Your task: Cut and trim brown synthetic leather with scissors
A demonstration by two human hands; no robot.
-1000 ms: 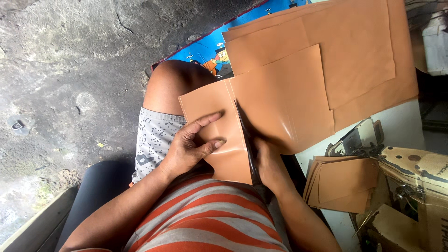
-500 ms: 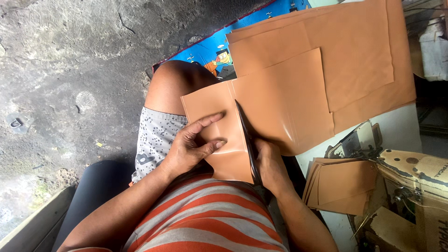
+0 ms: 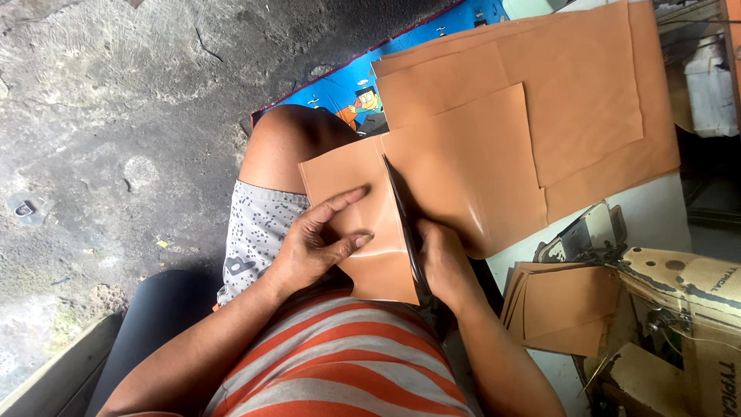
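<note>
- The grey concrete floor (image 3: 116,116), rough and stained, fills the upper left and left of the frame.
- A big tan leather-like sheet (image 3: 587,100) spreads across the upper right, with further tan layers under it; its lower part drapes down toward the centre of the frame over the person's lap.
- The person sits in the lower centre, in an orange-and-grey striped shirt (image 3: 347,363) and speckled grey shorts (image 3: 258,232), with one bare knee (image 3: 289,143) raised at upper centre.
- A blue printed mat (image 3: 340,85) shows at top centre, between the knee and the tan sheets.
- A white bench (image 3: 656,216) lies at right, partly under the sheets; a worn sewing machine (image 3: 679,293) stands at the lower right on it.
- A stack of cut tan pieces (image 3: 563,309) rests at lower right, just beside the machine.
- A smaller tan panel (image 3: 363,224) at centre is the piece being cut, lying on the lap left of the blades.
- The left hand (image 3: 320,243) lies flat on this panel, fingers spread and pressing it down.
- The right hand (image 3: 444,262), just right of centre, is closed around the handles of dark scissors (image 3: 401,220).
- The scissor blades run up along the panel's right edge, where it meets the larger sheet.
</note>
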